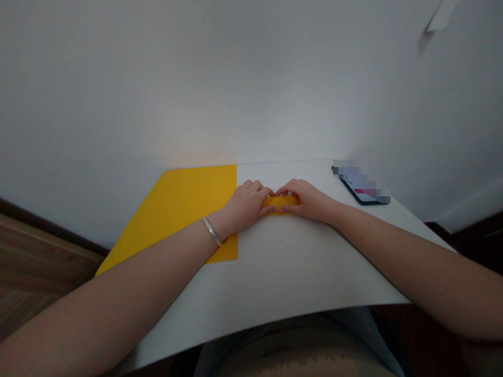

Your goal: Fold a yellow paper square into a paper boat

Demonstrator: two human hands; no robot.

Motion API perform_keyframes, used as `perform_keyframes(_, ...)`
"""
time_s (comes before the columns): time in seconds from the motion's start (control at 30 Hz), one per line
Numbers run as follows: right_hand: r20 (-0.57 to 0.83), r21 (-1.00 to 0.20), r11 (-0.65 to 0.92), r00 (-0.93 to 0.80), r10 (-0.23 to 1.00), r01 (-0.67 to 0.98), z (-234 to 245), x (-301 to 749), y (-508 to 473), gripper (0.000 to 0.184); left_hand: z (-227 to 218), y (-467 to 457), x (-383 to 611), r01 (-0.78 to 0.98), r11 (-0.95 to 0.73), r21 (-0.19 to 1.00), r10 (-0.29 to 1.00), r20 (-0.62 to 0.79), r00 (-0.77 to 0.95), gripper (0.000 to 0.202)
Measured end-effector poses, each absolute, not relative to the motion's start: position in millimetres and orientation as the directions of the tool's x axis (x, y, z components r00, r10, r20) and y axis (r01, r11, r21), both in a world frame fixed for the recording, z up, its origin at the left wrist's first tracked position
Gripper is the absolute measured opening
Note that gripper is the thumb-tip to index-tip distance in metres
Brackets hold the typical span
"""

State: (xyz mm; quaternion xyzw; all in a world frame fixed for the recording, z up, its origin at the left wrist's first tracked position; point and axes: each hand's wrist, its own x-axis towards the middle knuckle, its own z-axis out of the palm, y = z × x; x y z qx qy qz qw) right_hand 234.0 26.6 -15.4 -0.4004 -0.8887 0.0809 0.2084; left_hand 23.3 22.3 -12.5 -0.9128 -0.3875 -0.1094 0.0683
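Fingers of my left hand [245,206] and right hand [310,201] pinched opposite ends of the folded yellow paper [280,201], at my twelve o'clock over the white table [298,267]; apparently I was creasing it, and even pressure seemed called for next.

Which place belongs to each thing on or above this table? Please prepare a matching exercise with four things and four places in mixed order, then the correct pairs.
Things
1. large flat yellow sheet
2. small narrow yellow piece
3. thin silver-coloured bracelet
4. dark-edged rectangular phone

Places
A. around the left wrist
B. at the far right of the white table
C. on the table's left side, partly under the left forearm
D. held by the left hand and the right hand

Pairs: 1-C, 2-D, 3-A, 4-B
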Motion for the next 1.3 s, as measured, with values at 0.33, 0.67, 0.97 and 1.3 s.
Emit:
perform_keyframes(0.33, 0.193, -0.358, 0.591, -0.563, 0.804, 0.722, -3.6, 229.3, 17.3, 0.049, -11.3, 20.7, 22.8, 0.709, -0.705, -0.013, 0.685, 0.246, 0.685, 0.045)
perform_keyframes(0.67, 0.134, -0.228, 0.515, -0.498, 0.857, 0.826, 0.3, 230.4, 11.6, 0.051, -5.5, 15.4, 24.7, 0.701, -0.713, 0.018, 0.676, 0.283, 0.680, 0.036)
perform_keyframes(0.97, -0.053, -0.390, 0.351, -0.401, 0.915, 0.851, 2.5, 229.0, 17.1, 0.051, -17.5, 21.9, 25.2, 0.714, -0.694, 0.098, 0.709, 0.271, 0.652, 0.038)
perform_keyframes(1.3, -0.051, -0.339, 0.382, -0.423, 0.905, 0.860, 1.1, 229.1, 19.2, 0.055, -20.8, 29.1, 22.1, 0.700, -0.711, 0.071, 0.692, 0.251, 0.677, 0.043)
